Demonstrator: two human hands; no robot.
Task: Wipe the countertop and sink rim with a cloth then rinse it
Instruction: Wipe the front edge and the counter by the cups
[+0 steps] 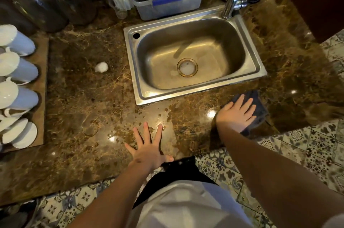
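Note:
A dark blue-grey cloth (259,108) lies flat on the brown marble countertop (89,108), just off the sink's front right corner. My right hand (236,114) presses down on it with fingers spread. My left hand (149,149) rests palm down on the wet counter near the front edge, fingers apart, holding nothing. The steel sink (137,86) sits in the middle, its basin bare but for the drain. Water drops dot the counter in front of the sink rim.
A chrome tap (232,0) stands at the sink's back right. Behind the sink is a clear plastic tub (167,7) of brushes. White cups (16,67) lie on a mat at the left. A small white lump (101,67) sits left of the sink. Glass jars stand at back left.

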